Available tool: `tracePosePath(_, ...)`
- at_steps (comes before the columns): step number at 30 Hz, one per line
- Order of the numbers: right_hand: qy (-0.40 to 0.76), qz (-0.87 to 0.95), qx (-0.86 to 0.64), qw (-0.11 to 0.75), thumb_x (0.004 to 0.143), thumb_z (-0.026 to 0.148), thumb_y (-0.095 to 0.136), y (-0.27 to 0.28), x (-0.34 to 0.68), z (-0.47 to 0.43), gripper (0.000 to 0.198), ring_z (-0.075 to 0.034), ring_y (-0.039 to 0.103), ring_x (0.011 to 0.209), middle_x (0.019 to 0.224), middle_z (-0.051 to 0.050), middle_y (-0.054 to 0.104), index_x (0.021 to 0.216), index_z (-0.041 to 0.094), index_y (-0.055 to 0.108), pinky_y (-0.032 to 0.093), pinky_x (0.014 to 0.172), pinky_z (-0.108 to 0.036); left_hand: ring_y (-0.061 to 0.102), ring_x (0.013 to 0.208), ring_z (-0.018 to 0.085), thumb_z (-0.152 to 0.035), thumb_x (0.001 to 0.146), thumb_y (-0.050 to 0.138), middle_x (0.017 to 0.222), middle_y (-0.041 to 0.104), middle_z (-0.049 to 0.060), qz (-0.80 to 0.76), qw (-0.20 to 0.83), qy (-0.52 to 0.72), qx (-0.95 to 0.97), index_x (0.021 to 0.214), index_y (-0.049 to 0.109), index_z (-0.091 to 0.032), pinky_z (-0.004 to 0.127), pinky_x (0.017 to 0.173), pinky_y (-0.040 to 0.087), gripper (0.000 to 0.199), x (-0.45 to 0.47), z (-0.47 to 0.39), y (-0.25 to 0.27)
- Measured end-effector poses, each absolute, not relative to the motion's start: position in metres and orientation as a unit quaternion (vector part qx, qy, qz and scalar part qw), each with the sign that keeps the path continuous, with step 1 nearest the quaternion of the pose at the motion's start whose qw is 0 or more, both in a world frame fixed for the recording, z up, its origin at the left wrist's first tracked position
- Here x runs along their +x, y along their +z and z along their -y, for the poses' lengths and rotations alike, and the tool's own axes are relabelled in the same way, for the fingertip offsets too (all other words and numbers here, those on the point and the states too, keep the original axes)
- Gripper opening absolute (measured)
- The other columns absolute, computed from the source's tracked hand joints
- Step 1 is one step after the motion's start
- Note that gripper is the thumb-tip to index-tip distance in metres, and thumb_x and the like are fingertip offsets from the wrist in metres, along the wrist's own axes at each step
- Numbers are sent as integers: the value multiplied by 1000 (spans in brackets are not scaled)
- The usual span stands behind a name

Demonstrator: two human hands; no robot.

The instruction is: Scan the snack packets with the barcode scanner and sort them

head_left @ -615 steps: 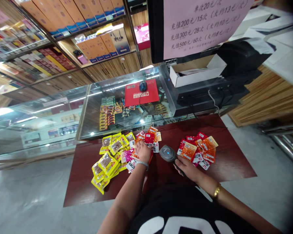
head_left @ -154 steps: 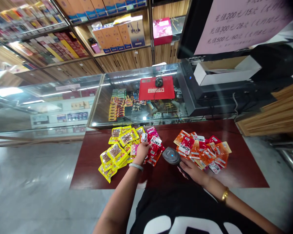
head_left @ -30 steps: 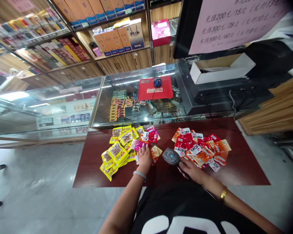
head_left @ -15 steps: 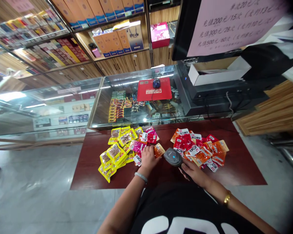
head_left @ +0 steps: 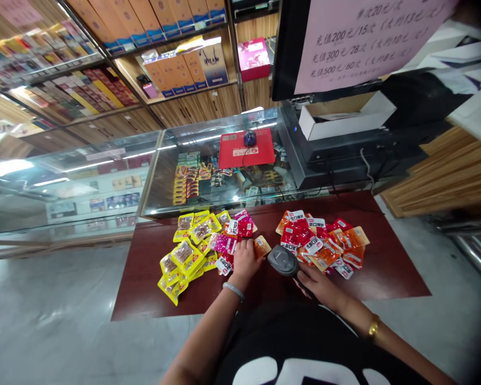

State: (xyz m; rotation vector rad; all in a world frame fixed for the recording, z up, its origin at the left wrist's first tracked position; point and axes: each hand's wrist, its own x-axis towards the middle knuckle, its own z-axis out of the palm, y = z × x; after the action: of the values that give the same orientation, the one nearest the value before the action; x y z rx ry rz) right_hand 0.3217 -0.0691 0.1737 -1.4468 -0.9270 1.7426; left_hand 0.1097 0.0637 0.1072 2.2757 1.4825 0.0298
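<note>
My left hand [head_left: 245, 261] is closed on a small orange snack packet [head_left: 261, 247], which sticks out past its fingers on the right. Wrapped round the handle of a grey barcode scanner [head_left: 282, 260], my right hand [head_left: 313, 282] keeps the scanner's head turned toward that packet, a small gap apart. Yellow snack packets [head_left: 188, 254] lie in a heap left of my left hand, with pink and red packets [head_left: 223, 243] beside its fingers. Beyond the scanner, on the right, spreads a pile of red and orange packets [head_left: 324, 243]. All of these lie on a dark red tabletop [head_left: 144, 299].
Behind the table stands a glass display counter [head_left: 152, 187] with a red mouse pad [head_left: 224, 155] and a computer mouse [head_left: 249, 138] on it. A monitor with a pink price sheet [head_left: 369, 43] and a white open box [head_left: 344, 125] stand at the right. Shelves of boxes [head_left: 184, 72] line the back.
The camera view has shifted slightly, so the surroundings sit a little further left. Both hands keep their holds; the scanner's blue light, lit before, no longer shows.
</note>
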Motion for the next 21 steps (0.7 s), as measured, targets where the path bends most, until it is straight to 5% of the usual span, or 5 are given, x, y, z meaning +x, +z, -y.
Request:
tracePosePath(6, 665, 363, -560, 335, 88, 72, 50, 171, 326, 77, 56, -12, 43, 51, 64, 3, 50, 108, 20, 60, 35, 47, -24, 48, 128, 25, -28, 83, 63, 139, 53, 14, -413, 351, 71, 838, 140, 44, -16, 37, 110, 37, 61, 146, -65, 106)
tracePosePath(13, 665, 363, -564, 329, 91, 67, 50, 157, 328, 81, 52, -13, 46, 52, 65, 3, 52, 114, 21, 59, 38, 48, -24, 50, 119, 39, -42, 73, 76, 125, 57, 21, -633, 143, -79, 757, 122, 58, -11, 50, 100, 40, 61, 94, -53, 102)
tracePosePath(18, 660, 380, -556, 333, 94, 64, 49, 151, 325, 77, 51, -13, 47, 53, 67, 2, 53, 119, 20, 59, 38, 49, -24, 47, 127, 39, -39, 72, 77, 131, 56, 21, -607, 133, -101, 777, 116, 59, -12, 47, 104, 36, 54, 80, -39, 92)
tracePosePath(21, 665, 377, -555, 329, 93, 64, 50, 150, 325, 74, 51, -12, 46, 52, 66, 3, 52, 120, 20, 58, 38, 48, -23, 58, 115, 34, -37, 77, 73, 112, 66, 19, -621, 178, -108, 756, 111, 57, -12, 43, 98, 39, 45, 83, -40, 88)
